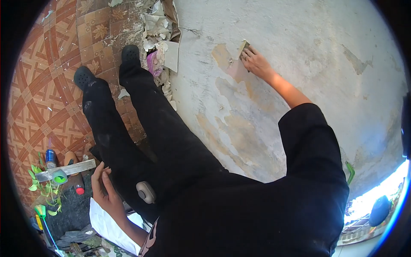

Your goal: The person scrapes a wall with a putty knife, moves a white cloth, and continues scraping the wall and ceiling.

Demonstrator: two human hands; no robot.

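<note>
My right hand (256,64) is closed around a small flat scraper (243,46) and reaches against the wall (274,25). The scraper's yellowish flat end shows past my fingers; most of the rest is hidden in the hand. Beside it lies a bare tan patch (221,55) where the paint has come off. My left hand (104,188) hangs by my left thigh, fingers loosely apart, holding nothing. Just beyond its fingertips is a whitish wooden strip (81,166). A grey-beige rounded device (146,192) sits on my black trousers.
Peeled paint flakes and scraps (157,25) with a purple item (154,63) lie along the wall's foot. On the patterned tile floor (51,85) stand a blue can (50,157), a red-capped bottle (79,189) and a leafy plant (51,192). A white sheet (107,222) is near my left forearm.
</note>
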